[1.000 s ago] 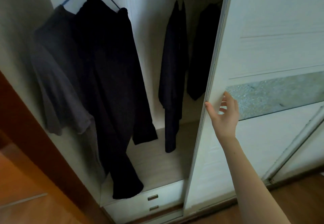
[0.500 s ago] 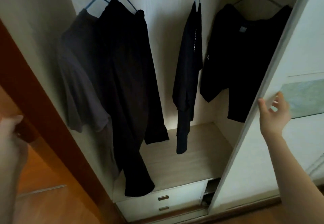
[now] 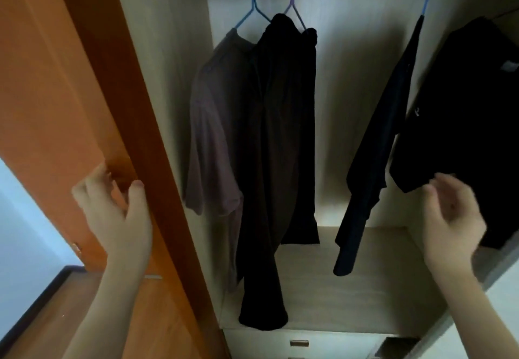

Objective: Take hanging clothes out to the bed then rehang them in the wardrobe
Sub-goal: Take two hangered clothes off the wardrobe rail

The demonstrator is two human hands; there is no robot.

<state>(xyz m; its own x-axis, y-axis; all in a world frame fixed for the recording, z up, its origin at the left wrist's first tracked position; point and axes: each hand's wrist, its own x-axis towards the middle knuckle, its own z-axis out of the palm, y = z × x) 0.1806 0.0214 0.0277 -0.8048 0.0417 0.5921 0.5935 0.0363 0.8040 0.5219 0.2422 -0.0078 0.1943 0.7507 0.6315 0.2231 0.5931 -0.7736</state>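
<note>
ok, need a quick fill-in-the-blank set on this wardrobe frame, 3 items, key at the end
1. The grey shirt hangs from a ____ hanger.
2. The left hand rests on the ____ wooden door.
3. The number of garments hanging in the wardrobe is ____.

Missing words: blue; orange; four

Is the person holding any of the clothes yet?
No, the left hand and the right hand are both open and empty, and the gray shirt hangs untouched.
</note>
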